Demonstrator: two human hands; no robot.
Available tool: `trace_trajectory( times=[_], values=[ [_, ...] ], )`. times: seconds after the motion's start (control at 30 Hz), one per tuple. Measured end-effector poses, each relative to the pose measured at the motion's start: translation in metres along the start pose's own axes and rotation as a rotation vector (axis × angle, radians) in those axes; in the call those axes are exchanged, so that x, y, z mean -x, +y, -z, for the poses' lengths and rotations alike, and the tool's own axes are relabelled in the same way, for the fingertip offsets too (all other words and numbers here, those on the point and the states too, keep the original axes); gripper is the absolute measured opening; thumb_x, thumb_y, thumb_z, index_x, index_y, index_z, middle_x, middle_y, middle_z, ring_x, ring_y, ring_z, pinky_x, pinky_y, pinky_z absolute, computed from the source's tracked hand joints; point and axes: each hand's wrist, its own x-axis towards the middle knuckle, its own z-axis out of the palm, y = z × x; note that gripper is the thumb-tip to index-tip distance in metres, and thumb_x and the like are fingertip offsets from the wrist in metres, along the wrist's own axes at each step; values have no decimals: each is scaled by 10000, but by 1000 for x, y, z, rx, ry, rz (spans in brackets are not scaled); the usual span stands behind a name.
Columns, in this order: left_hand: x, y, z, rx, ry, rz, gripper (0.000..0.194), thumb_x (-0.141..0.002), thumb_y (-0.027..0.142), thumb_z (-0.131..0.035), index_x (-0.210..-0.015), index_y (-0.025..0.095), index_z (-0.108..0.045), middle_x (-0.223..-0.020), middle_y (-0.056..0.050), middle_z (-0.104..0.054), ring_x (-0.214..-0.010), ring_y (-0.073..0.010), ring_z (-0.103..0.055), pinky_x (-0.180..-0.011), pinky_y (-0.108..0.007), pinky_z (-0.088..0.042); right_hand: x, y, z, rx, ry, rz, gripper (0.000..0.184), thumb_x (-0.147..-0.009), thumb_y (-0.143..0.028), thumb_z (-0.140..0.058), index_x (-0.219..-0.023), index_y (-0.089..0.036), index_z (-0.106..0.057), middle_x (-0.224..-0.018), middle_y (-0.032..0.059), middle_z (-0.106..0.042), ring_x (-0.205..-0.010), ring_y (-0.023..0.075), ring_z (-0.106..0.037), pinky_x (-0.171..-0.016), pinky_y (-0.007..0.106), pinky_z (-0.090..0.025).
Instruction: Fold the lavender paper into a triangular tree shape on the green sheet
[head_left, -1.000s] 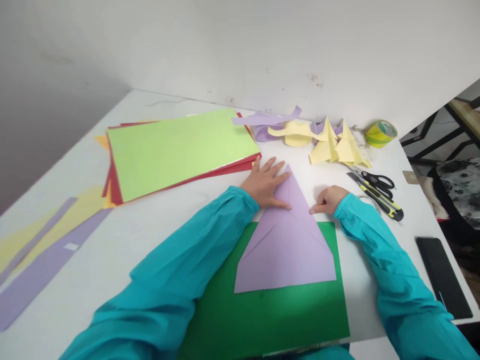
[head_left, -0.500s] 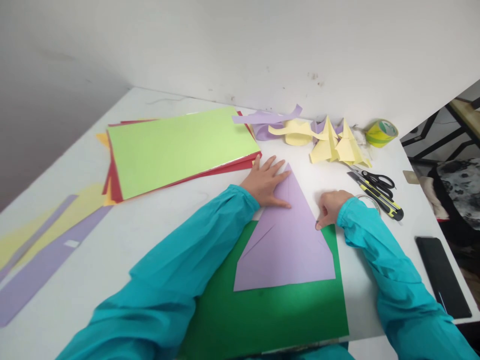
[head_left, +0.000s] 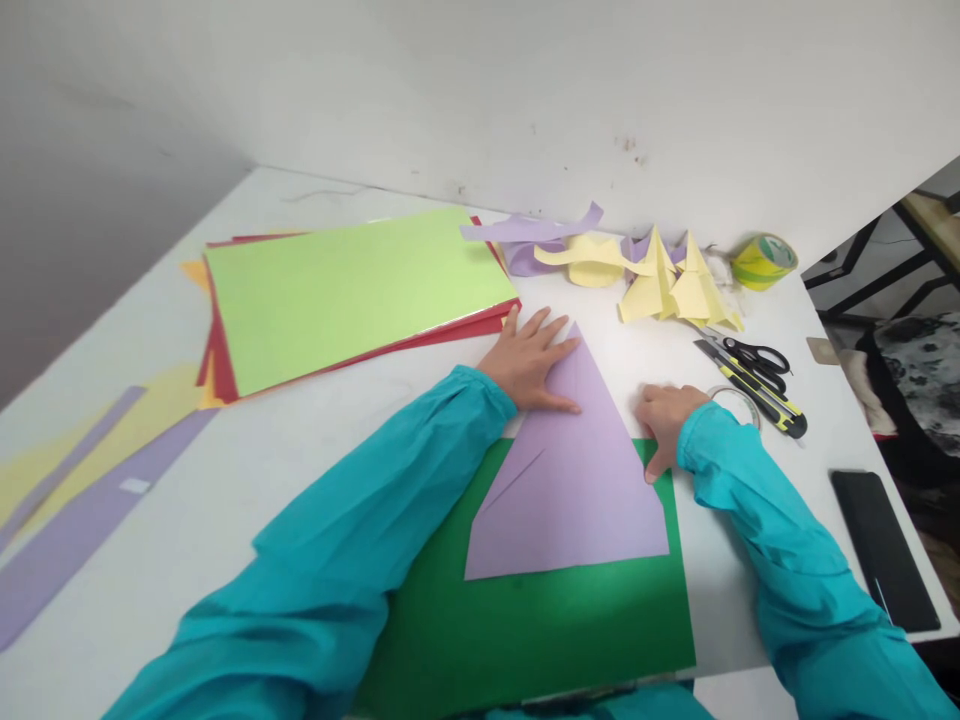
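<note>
A folded sheet of purple paper [head_left: 577, 490] lies with its narrow point away from me and its wide edge toward me. Its lower part rests on a green sheet [head_left: 562, 630]; its tip reaches onto the white table. My left hand [head_left: 531, 362] lies flat on the upper left side of the purple paper, fingers spread. Beside the paper's right slanted edge is my right hand [head_left: 666, 422], thumb apart from its bent fingers and nothing visible between them. The thumb tip is at that edge; whether it presses the paper I cannot tell.
Light green sheets [head_left: 360, 300] lie over red ones at the back left. Purple strips [head_left: 112, 510] lie far left. Folded yellow paper pieces [head_left: 652, 280] stand along the wall near a tape roll [head_left: 765, 262]. Scissors [head_left: 757, 358], a box cutter [head_left: 750, 390] and a black phone [head_left: 883, 550] lie right.
My right thumb has moved away from the curled fingers and slightly toward me along the paper's right edge. My left hand keeps its place on the purple paper.
</note>
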Motion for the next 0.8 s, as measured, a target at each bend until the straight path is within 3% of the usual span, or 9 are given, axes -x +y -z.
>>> trace_trajectory(
  times=[0.3,0.8],
  values=[
    [0,0,0,-3,-6,12,1041,-608,812,-590,-1413,181,-397,-1517,-177,-267,-1406,-416,-140,-1086,-654,20,11,-7,-9,17,13,-38,760,-473,-532,-842,-1110,-192,-606,-1193,138,-476,-1043,339,-536,-776,447,-481],
    [0,0,0,2,0,1,1052,-609,808,-595,-1418,167,-391,-1512,-190,-272,-1399,-429,-149,-1081,-665,21,17,-19,-3,6,-70,-76,712,-575,-411,-814,-1202,-192,-555,-1275,159,-439,-1105,361,-504,-830,543,-471]
  ],
)
